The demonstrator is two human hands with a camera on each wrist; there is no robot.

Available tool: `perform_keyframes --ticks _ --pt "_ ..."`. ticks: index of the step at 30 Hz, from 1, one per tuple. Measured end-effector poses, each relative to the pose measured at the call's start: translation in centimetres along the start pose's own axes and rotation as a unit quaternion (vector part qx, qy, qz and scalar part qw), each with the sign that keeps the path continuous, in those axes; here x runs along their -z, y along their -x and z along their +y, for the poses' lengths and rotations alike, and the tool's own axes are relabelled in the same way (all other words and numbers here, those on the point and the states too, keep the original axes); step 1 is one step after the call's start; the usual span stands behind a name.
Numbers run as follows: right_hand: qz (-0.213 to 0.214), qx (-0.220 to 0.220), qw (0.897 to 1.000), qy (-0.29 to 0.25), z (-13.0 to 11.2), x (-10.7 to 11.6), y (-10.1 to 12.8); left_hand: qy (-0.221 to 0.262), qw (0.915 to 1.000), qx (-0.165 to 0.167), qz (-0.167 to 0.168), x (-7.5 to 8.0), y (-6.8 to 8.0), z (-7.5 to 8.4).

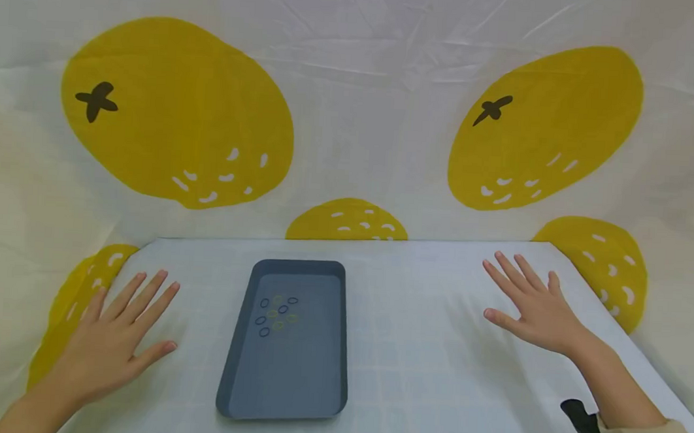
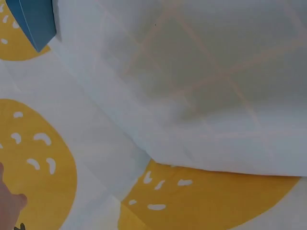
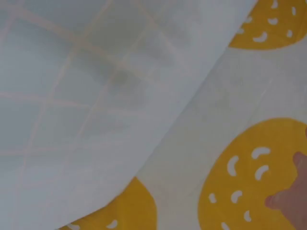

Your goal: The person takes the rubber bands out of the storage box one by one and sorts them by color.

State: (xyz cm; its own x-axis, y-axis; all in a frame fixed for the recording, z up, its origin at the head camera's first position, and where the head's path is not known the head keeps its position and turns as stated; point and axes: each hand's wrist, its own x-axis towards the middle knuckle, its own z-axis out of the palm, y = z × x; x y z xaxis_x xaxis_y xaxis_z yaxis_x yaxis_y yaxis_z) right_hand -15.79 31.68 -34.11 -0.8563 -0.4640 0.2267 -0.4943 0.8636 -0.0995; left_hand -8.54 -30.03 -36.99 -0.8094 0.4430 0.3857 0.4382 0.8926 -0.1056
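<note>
Your fingers are spread straight and hold nothing: your left hand [image 1: 113,341] lies flat on the table [image 1: 434,352] near its left edge, and your right hand [image 1: 533,308] lies flat near the far right corner. Between them, closer to your left hand but apart from both, sits the grey tray [image 1: 238,374]. A cluster of small rubber bands [image 1: 276,315], some dark blue and some yellowish, lies in its far half. The lemon-print cloth [image 1: 352,112] hangs behind and around the table. Both wrist views show the table edge and cloth.
</note>
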Motion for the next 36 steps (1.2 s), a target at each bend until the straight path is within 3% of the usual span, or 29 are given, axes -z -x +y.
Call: perform_keyframes --ticks 5,7,9,12,16,18,22,24,28,32,36 --pt "0.0 -0.001 0.998 -0.065 -0.1 0.4 -0.7 0.09 0.9951 0.041 -0.003 -0.5 0.0 1.0" --pt "0.006 0.006 0.995 -0.097 -0.1 0.5 -1.0 0.158 0.9842 0.076 -0.021 -0.6 -0.2 1.6" --pt "0.008 0.009 0.992 -0.126 -0.2 0.7 -1.3 0.219 0.9674 0.118 -0.046 -0.7 -0.5 2.1" --pt "0.006 0.005 0.987 -0.158 -0.4 0.8 -1.7 0.306 0.932 0.178 -0.079 -1.1 -0.9 2.9" --pt "0.0 -0.015 0.982 -0.187 -0.8 1.0 -2.6 0.376 0.8921 0.228 -0.102 -1.8 -1.2 3.7" --pt "0.001 -0.02 0.979 -0.201 -1.1 1.0 -3.1 0.416 0.8631 0.258 -0.124 -2.1 -1.4 4.0" --pt "-0.003 -0.024 0.975 -0.223 -1.5 0.9 -4.3 0.497 0.795 0.307 -0.162 -2.7 -1.8 4.6" --pt "-0.006 -0.024 0.972 -0.235 -1.7 0.9 -5.0 0.525 0.7712 0.319 -0.168 -3.1 -2.0 4.9" --pt "-0.021 -0.024 0.965 -0.26 -2.1 0.7 -6.2 0.557 0.7446 0.327 -0.167 -4.1 -2.4 5.7" --pt "-0.043 -0.026 0.955 -0.291 -2.6 0.4 -7.3 0.578 0.7289 0.328 -0.166 -5.0 -2.8 6.3" --pt "-0.07 -0.033 0.94 -0.331 -3.2 -0.2 -8.4 0.588 0.719 0.335 -0.157 -5.5 -3.1 6.9"
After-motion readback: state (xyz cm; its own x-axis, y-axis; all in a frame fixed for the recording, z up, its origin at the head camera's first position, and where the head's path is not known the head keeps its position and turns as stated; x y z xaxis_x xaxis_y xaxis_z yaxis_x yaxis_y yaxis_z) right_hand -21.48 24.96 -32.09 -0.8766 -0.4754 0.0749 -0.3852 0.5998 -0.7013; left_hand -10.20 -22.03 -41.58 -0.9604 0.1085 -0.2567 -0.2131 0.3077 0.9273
